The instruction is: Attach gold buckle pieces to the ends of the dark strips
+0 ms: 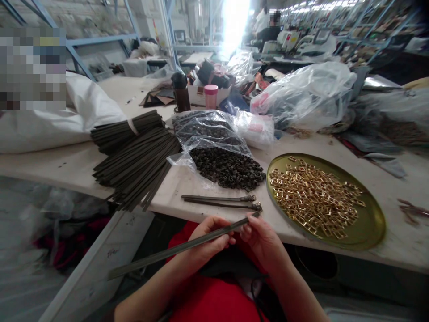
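A long dark strap point(167, 253) slants across my lap in front of the table edge. My left hand point(212, 235) is closed round its upper part, and my right hand point(259, 230) pinches its upper right end. Just beyond my hands, two finished-looking straps point(217, 201) with buckles at their right ends lie side by side on the table. A fanned bundle of dark straps point(137, 161) rests to the left. Small dark loops point(228, 170) spill from a clear plastic bag point(211, 129) in the middle. At the right, a round gold tray point(372, 223) holds a heap of gold buckles point(315, 197).
Behind the loops stand a dark bottle point(181, 91) and a pink-lidded jar point(211, 96). Large clear plastic bags point(308, 94) lie at the back right, and a white sack point(90, 107) at the left. Pliers-like handles point(414, 210) show at the right edge. A person point(270, 29) is far behind.
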{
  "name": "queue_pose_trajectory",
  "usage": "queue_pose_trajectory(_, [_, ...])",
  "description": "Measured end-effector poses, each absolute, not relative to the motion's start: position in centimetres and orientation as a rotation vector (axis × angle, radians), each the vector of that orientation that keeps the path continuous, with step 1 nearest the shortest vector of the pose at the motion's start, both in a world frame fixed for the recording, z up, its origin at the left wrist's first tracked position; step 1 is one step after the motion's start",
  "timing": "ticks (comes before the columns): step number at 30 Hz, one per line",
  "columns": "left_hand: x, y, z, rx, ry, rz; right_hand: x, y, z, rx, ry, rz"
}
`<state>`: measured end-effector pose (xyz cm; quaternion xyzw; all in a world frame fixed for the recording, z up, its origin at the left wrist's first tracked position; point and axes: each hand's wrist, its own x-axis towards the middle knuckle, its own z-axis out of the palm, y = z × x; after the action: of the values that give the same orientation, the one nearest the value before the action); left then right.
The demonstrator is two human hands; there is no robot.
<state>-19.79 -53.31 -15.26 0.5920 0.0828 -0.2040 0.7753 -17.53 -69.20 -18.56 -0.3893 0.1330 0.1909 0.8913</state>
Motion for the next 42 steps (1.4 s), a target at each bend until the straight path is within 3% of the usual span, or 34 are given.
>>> queue_pose_trajectory(13, [-19.6,-51.8,-16.7,1.105,0.195,-0.559,-15.5,-72.5,-19.6,-1.175,0.338,0.121])
queue_pose_trajectory(24, [-18.6,-50.6,-18.8,0.906,0.356,-0.634,-14.5,-72.9,-19.8,-1.086,0.382,0.144])
queue_pose_trajectory(31, [-16.8,-48.8,-17.1,0.898,0.208,-1.026,-14.2,-73.0,-19.7,-1.156,0.331,0.216])
queue_pose_trajectory(36, [-16.1,-49.4,-15.8,1.044,0.061,-1.119,-14.1,-73.0,-19.4,-1.216,0.287,0.236])
queue_pose_trajectory(42, [-16.3,-52.4,-15.1,1.243,0.068,-1.049,-13.9,-71.8,-18.8,-0.91,0.431,0.302])
